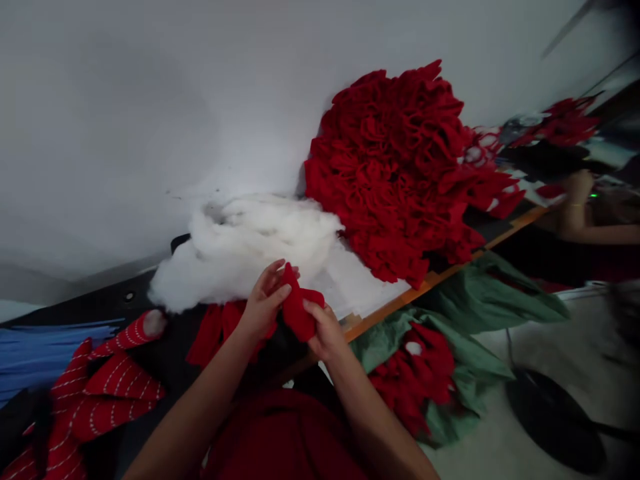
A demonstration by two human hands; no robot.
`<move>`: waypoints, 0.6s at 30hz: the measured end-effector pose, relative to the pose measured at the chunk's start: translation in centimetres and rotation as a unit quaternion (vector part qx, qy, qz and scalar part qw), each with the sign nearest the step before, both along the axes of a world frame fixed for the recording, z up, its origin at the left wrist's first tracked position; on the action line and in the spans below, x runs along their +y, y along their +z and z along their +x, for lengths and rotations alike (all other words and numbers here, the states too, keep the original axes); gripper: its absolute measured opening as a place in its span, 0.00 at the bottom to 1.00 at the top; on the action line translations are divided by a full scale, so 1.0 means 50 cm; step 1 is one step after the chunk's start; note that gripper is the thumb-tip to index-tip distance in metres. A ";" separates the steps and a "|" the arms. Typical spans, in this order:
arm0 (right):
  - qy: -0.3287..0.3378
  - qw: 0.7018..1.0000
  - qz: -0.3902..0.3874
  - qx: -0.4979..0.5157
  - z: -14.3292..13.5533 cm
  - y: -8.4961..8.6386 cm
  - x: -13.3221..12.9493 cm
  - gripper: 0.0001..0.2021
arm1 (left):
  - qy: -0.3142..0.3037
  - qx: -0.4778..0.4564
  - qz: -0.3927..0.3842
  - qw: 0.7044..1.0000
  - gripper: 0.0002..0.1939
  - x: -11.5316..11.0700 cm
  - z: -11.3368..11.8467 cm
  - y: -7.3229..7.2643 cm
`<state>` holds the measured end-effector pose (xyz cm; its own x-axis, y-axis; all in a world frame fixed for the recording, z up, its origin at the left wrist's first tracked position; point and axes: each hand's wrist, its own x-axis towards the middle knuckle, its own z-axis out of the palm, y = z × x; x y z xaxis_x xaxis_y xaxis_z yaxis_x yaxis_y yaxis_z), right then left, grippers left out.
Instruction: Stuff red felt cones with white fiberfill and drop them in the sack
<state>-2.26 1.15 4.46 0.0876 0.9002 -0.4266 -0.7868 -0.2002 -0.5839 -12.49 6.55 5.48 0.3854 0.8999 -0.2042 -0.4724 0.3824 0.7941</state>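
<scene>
cloth [299, 315], plain red, is held by left hand [261, 297] and right hand [327, 329].

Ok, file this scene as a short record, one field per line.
Left hand: grip on a pointed red fabric piece, near its tip
Right hand: grip on the same piece, lower right
Beyond hands: loose white fiber stuffing
Right of stuffing: big red fabric heap
Lower right: green cloth around red bundle
Far right: another person's arm
</scene>
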 end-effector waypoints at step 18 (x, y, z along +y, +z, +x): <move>0.096 0.993 0.046 -0.045 0.090 0.009 0.003 0.08 | 0.063 -0.093 -0.135 0.984 0.18 -0.003 0.156 -0.031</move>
